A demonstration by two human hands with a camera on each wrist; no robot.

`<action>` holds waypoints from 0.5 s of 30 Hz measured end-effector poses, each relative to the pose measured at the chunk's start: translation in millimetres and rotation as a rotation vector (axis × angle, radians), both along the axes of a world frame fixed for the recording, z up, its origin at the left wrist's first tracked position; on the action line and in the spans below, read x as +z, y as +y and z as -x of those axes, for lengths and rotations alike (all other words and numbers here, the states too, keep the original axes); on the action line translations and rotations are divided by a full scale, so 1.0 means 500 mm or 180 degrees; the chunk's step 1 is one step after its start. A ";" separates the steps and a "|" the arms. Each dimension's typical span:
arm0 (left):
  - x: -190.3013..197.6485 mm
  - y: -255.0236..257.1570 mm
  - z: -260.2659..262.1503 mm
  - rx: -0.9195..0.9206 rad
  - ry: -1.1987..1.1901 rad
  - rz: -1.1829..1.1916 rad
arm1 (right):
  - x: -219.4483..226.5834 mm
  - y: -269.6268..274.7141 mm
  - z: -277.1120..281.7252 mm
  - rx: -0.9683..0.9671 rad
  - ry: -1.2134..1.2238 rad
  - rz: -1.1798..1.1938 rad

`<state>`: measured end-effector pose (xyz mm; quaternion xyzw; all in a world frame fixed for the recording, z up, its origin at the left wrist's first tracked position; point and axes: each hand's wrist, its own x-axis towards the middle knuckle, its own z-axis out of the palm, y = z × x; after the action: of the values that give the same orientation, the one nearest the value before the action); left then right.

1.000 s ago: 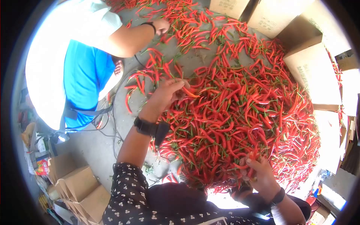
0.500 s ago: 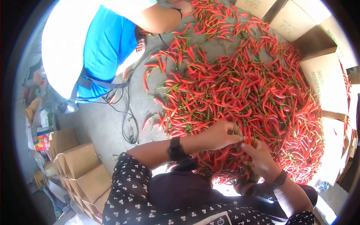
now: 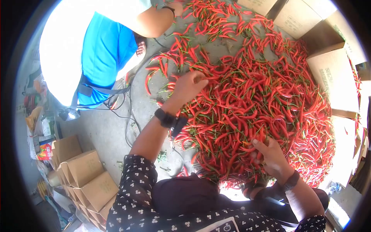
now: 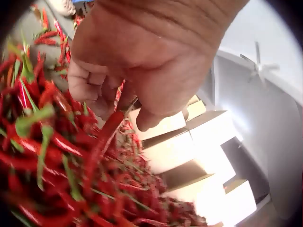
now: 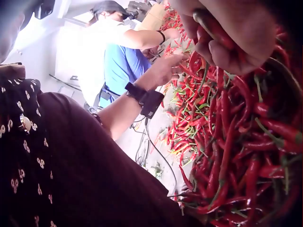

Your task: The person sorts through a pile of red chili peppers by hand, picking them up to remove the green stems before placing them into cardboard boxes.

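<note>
A wide heap of red chili peppers with green stems covers the floor in front of me. My left hand is over the heap's left side, its fingers curled. In the left wrist view, the thumb and fingers pinch the stem of a red chili pepper, which hangs down over the pile. My right hand is low over the near right part of the heap. Its fingers curl round red chili peppers, seen in the right wrist view; part of that bunch is hidden in the palm.
Another person in blue shorts crouches at the upper left, one hand among the peppers. Cardboard boxes line the right side, and more boxes stand at lower left. A black cable runs across the grey floor.
My left hand came from the upper left of the heap to my right hand, then moved back out to the left side. The right hand stayed low over the heap, holding peppers.
</note>
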<state>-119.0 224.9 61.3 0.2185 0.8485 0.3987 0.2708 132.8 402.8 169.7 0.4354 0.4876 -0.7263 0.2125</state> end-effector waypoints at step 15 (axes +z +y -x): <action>-0.027 0.033 -0.044 -0.1551 0.2019 0.0098 | -0.007 0.004 -0.002 -0.0194 0.0172 0.0181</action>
<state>-97.2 241.6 48.0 0.5216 0.8191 0.2228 0.0853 133.9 404.5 166.4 0.4240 0.4588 -0.7575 0.1894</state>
